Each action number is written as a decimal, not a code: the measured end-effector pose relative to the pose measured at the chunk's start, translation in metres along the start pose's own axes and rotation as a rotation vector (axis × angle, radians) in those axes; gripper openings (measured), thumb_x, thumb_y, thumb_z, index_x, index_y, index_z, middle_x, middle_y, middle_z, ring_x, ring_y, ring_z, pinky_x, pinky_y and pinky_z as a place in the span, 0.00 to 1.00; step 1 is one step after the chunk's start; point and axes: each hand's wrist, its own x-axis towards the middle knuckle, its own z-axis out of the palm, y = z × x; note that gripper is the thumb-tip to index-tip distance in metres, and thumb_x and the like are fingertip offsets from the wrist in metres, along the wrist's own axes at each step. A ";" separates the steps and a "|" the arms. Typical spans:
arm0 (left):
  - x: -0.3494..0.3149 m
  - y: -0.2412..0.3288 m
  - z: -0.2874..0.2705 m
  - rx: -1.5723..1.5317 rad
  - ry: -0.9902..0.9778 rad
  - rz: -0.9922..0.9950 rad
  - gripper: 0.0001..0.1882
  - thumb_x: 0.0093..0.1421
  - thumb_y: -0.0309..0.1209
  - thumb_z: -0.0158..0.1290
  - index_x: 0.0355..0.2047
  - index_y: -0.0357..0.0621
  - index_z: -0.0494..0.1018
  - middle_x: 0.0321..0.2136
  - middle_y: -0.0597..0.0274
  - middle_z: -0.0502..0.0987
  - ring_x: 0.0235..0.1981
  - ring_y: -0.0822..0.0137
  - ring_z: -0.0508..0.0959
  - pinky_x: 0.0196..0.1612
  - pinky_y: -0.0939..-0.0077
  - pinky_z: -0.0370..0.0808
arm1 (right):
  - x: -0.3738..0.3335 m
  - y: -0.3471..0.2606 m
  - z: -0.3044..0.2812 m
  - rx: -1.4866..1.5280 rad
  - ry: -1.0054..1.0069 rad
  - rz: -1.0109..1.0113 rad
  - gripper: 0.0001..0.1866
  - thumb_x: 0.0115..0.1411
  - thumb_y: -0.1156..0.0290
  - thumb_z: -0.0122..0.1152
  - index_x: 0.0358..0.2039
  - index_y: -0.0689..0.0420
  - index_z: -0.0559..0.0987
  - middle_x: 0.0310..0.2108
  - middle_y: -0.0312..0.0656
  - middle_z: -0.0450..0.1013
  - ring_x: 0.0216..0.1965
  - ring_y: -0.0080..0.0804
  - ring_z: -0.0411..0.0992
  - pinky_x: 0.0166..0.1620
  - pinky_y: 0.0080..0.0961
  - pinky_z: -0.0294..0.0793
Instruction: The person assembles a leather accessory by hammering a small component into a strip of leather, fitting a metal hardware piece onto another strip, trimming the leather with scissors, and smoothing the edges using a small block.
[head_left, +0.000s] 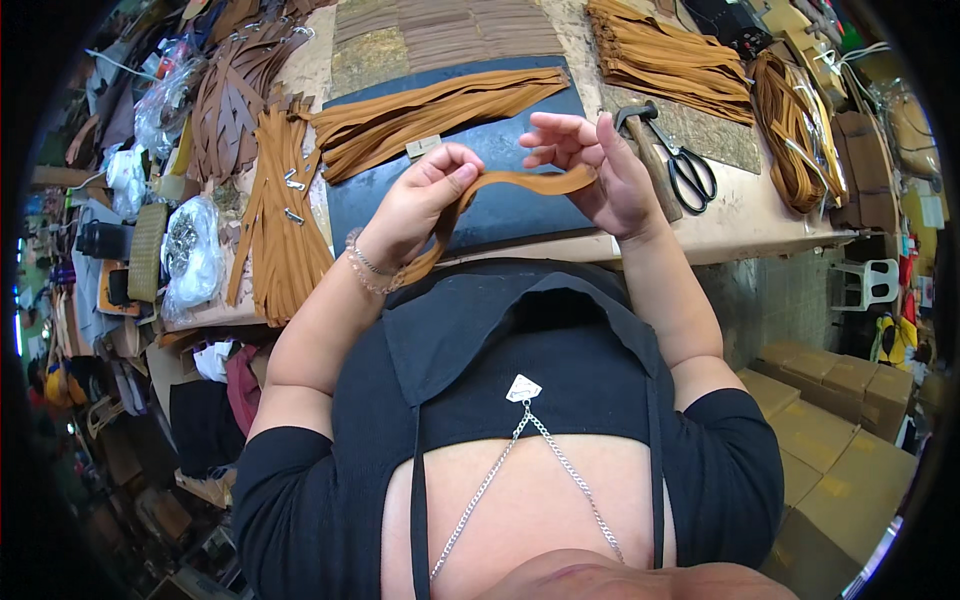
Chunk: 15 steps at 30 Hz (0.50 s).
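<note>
Along the worktop's [715,236] left edge sits a clear plastic bag [190,262]; brown strips [228,110] heap toward the far left corner. Nearer, a tan bundle [285,255] runs toward the near edge, small metal pieces [293,216] loose on top; a sleeve brushing them could scatter them.

The left hand [435,190] is closed, pinching a tan strip [525,182] between thumb and fingers above the dark mat [375,215], near the worktop's near edge. Part of the strip drops below this hand toward the apron; it might twist or snag there. Behind, another tan bundle [440,112] crosses the mat.

The strip bows across to the right hand [610,185], which is open, fingers loosely curled and apart from the thumb. The strip meets its palm, seemingly without a firm grip, so a tug from the left could pull it free.

Just beyond lie a hammer [654,165] and black-handled scissors [692,182]; a rightward swing of the wrist could knock them. A tan coil [795,130] lies by the right edge.
</note>
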 end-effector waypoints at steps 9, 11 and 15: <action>-0.016 0.001 -0.012 0.082 -0.007 0.034 0.05 0.71 0.31 0.50 0.43 0.45 0.70 0.30 0.70 0.71 0.31 0.76 0.68 0.38 0.82 0.66 | -0.007 0.000 0.020 0.109 0.137 -0.159 0.22 0.63 0.80 0.58 0.57 0.57 0.71 0.51 0.44 0.72 0.54 0.32 0.72 0.58 0.33 0.76; -0.017 0.003 -0.002 0.431 -0.010 -0.018 0.05 0.68 0.29 0.53 0.40 0.41 0.73 0.33 0.70 0.72 0.35 0.77 0.70 0.41 0.83 0.68 | -0.005 0.003 0.024 -0.127 0.268 -0.142 0.20 0.64 0.82 0.56 0.56 0.57 0.70 0.48 0.40 0.72 0.49 0.34 0.76 0.51 0.27 0.81; -0.023 0.038 0.014 0.785 0.037 0.266 0.08 0.67 0.28 0.54 0.42 0.37 0.76 0.37 0.67 0.75 0.41 0.75 0.73 0.47 0.80 0.70 | -0.001 -0.007 0.051 -0.272 0.270 -0.046 0.17 0.62 0.79 0.62 0.51 0.59 0.72 0.39 0.40 0.73 0.38 0.26 0.77 0.41 0.26 0.84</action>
